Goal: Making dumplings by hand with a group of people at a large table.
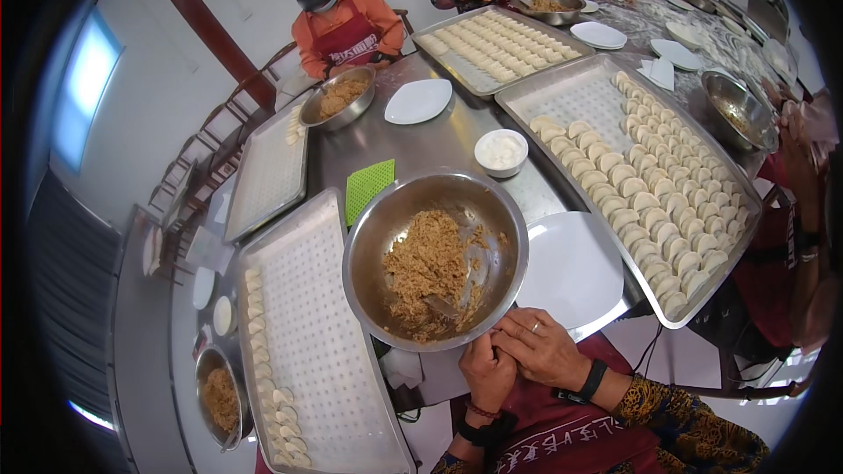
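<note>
My left hand [488, 372] and my right hand [543, 347] meet at the near rim of a large steel bowl [518, 263]. Their fingers are curled together, and whatever may be between them is hidden. Brown minced filling [428, 263] lies in the bowl with a metal utensil [441, 306] stuck in it. A white plate [573, 266] is just right of the bowl. On the left, a perforated metal tray [323, 316] holds dumplings [260, 349] along its left side. The larger tray [560, 95] on the right carries many rows of folded dumplings [649, 201].
Beyond the bowl stand a small white bowl of flour-like powder [501, 151], a green perforated mat [369, 187] and a white plate [418, 101]. Co-workers sit around the steel table [369, 138] with more filling bowls [339, 118] and trays. A co-worker's hands are at the far right.
</note>
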{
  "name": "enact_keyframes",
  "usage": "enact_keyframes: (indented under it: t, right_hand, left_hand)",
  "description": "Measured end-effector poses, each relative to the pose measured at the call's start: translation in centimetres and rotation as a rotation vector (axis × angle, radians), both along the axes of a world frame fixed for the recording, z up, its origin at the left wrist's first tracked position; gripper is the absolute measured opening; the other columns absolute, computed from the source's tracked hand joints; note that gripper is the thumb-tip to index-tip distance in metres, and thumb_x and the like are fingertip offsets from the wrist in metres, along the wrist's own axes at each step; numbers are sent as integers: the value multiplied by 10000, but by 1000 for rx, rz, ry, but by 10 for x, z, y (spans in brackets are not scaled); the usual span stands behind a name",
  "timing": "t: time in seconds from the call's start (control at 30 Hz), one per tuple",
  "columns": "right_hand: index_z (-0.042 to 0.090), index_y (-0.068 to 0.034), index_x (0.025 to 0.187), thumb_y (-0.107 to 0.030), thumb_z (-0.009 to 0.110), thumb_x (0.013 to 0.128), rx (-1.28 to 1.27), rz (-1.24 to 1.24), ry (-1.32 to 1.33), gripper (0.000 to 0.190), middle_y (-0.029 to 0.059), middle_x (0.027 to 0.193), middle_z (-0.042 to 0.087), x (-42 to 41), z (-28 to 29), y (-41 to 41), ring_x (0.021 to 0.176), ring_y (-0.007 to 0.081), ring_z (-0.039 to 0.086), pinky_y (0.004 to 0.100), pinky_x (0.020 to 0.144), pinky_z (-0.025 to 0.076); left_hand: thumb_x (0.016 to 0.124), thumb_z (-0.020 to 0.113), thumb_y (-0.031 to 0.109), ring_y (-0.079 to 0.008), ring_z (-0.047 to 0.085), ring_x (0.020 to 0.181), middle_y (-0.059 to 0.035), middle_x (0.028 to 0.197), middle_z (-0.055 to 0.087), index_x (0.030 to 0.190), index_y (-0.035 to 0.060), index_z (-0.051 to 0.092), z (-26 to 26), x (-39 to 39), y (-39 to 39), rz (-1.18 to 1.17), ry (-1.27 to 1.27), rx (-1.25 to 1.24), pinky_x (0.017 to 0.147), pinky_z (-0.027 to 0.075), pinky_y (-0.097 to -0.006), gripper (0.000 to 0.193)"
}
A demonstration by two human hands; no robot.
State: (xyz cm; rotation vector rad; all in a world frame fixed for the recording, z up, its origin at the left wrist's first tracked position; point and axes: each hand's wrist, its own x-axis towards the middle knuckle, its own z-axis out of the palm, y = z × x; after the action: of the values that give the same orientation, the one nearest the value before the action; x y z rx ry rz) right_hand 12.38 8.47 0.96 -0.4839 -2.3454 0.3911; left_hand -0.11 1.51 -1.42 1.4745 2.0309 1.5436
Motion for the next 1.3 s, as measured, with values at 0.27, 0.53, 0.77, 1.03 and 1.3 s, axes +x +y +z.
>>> enact_keyframes:
  t: [0.27, 0.53, 0.77, 1.03, 1.3]
  right_hand:
    - [681, -46, 1162, -78, 708, 789, 34, -24, -9, 375, 123, 1305, 650, 0, -7, 0, 1205, 317, 636, 443, 1006, 496]
    - [672, -47, 1182, -82, 707, 780, 19, -9, -15, 405, 122, 1309, 651, 0, -7, 0, 1203, 320, 633, 446, 1013, 488]
    - [665, -45, 1190, -82, 710, 781, 27, -9, -8, 413, 112, 1298, 649, 0, -8, 1, 1203, 318, 629, 448, 1013, 487]
    - [669, -51, 1182, -81, 717, 777, 28, -14, -2, 409, 105, 1287, 647, 0, -8, 1, 1200, 314, 630, 440, 1017, 490]
    - [671, -41, 1179, -76, 722, 773, 47, -14, -10, 411, 114, 1285, 649, 1, -5, 1, 1200, 308, 632, 441, 1017, 492]
  left_hand:
    - [866, 672, -1, -425, 710, 897, -224, 996, 725, 1156, -11, 684, 3, 0, 0, -35, -30, 12, 771, 574, -461, 290]
    - [874, 654, -20, -392, 711, 907, -216, 997, 727, 1143, -5, 703, 5, 1, -2, 3, -11, -19, 800, 563, -427, 274]
    - [871, 645, -28, -400, 709, 910, -217, 991, 726, 1146, -7, 702, 4, 2, 0, 1, -2, -6, 801, 563, -432, 281]
    - [860, 664, -9, -427, 708, 892, -225, 990, 719, 1150, -7, 682, 2, 0, 0, -21, 13, 17, 767, 573, -464, 290]
    - [912, 626, -20, -339, 738, 961, -203, 1068, 746, 1211, 3, 699, 1, 1, -3, -15, -57, -63, 856, 570, -397, 309]
